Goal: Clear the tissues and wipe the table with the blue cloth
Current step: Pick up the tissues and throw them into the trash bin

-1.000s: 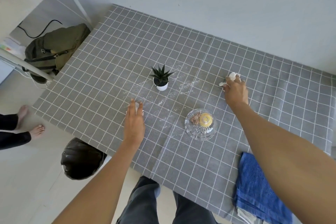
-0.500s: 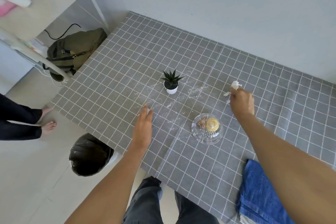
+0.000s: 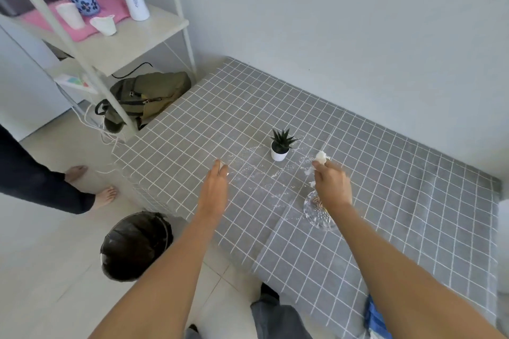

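Observation:
My right hand (image 3: 332,186) grips crumpled white tissue (image 3: 321,157), which sticks out above and beside the fist, just right of the small potted plant. My left hand (image 3: 214,190) lies flat with straight fingers on the grey checked tablecloth (image 3: 192,124); a small white tissue bit (image 3: 222,166) shows at its fingertips. White crumbs (image 3: 264,170) are scattered between the two hands. Only a corner of the blue cloth (image 3: 375,319) shows at the table's near right edge, beside my right forearm.
A potted plant (image 3: 280,144) stands mid-table. A glass bowl (image 3: 316,212) sits under my right wrist. On the floor left of the table are a black-lined bin (image 3: 135,245), a green backpack (image 3: 148,93), a shelf rack (image 3: 110,36) and another person's bare feet (image 3: 91,184).
My right hand carried the tissue leftward toward the plant and over the glass bowl. The view swung left and up, so the blue cloth is nearly out of frame. The left hand stayed flat.

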